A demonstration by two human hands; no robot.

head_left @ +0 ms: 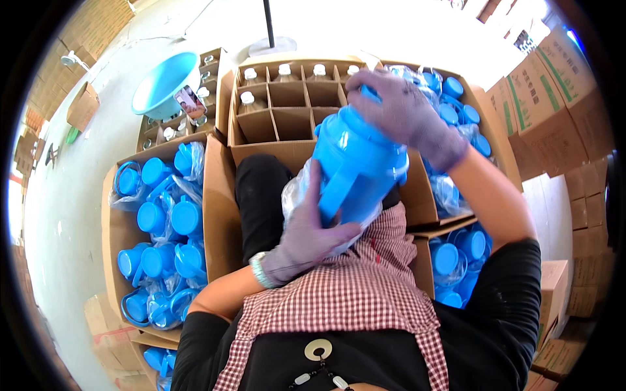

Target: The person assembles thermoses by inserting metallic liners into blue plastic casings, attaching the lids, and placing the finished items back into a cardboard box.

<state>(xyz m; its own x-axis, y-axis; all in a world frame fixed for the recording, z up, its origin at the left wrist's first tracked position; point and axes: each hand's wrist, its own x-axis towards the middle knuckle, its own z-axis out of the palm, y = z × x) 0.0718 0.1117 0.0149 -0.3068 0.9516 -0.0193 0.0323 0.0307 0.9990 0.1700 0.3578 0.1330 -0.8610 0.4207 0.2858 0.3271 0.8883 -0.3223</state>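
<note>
Right over our lap in the head view is the big blue jug (pixel 375 166), tipped a bit, with its top leaning away from us. Our left hand (pixel 303 234), gloved, grasps it low down, thumb up beside the handle (pixel 336 189) and fingers spread underneath, probably because a wide body like that needs support from below. Some clear plastic (pixel 293 192) bunches up between jug and knee. Our right hand (pixel 404 114), gloved too, has its fingers curled around a blue cap (pixel 370 94) at the top end. Honestly, the glove hides so much that we can't tell whether the cap is attached or loose. Gripping both ends like this looks like a way to stop it rolling.

Around us it's boxes everywhere. The left carton (pixel 218 195) is packed with blue jugs (pixel 151 217), many in plastic, likely bagged against scuffs. More sit in the right carton (pixel 502 156). Straight ahead, the divided box (pixel 261 154) has white-capped bottles (pixel 248 101) in some slots; the dividers presumably stop them knocking together. Past the left carton there's a blue basin (pixel 153 81) with a phone (pixel 190 104) at its near edge, screen towards us.
</note>
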